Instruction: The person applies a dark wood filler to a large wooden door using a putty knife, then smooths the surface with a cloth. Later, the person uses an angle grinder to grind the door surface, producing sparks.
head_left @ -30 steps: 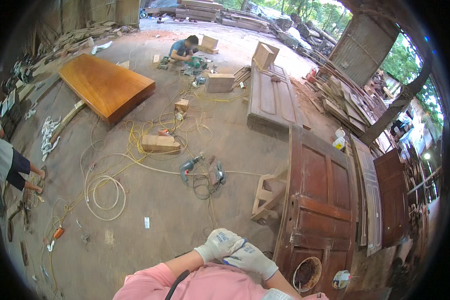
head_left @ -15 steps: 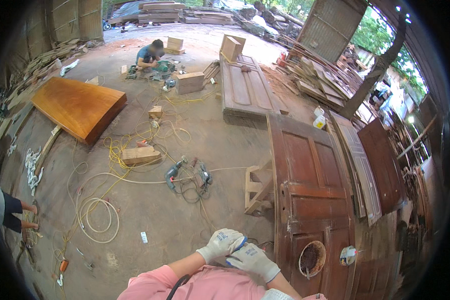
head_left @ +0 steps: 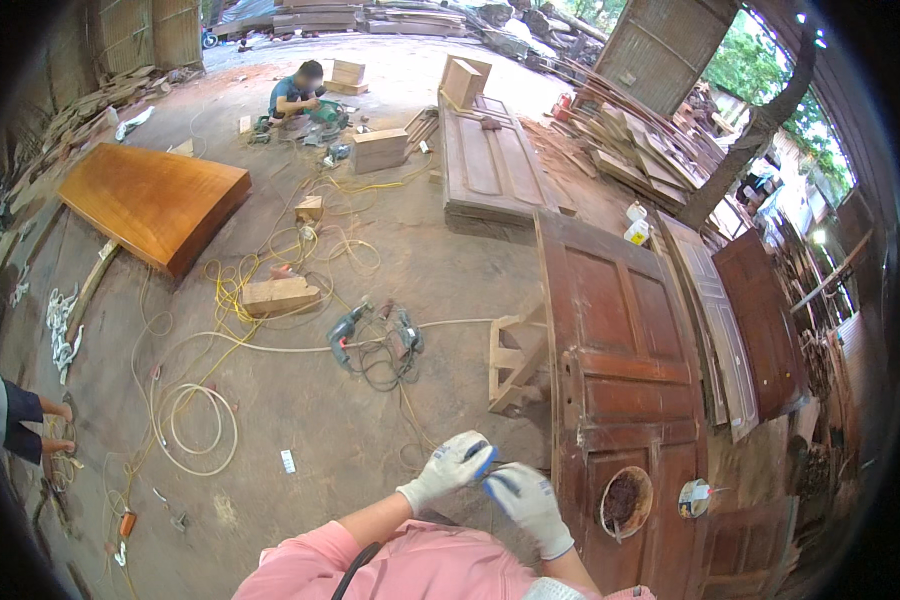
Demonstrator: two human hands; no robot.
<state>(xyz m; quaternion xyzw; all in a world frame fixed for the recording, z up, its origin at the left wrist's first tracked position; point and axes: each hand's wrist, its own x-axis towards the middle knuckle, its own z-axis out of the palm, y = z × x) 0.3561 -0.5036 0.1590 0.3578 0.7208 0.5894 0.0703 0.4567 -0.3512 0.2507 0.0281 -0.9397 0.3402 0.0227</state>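
Bucket (head_left: 647, 481) on brown door (head_left: 635, 390), three o'clock from right hand (head_left: 532, 508).
Left hand (head_left: 448, 470) points to two o'clock, right to eleven; gloved fingers (head_left: 478, 458) half curled, whether holding anything I cannot tell.

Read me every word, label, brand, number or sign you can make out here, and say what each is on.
No text reads clearly.
Left glove, right glove: bluish print, too small and blurred to read.
White card on the floor: faint marks, too small to read.
Plastic jug with a yellow label: too small to read.
White tub on the brown panelled door: coloured markings, too blurred to read.
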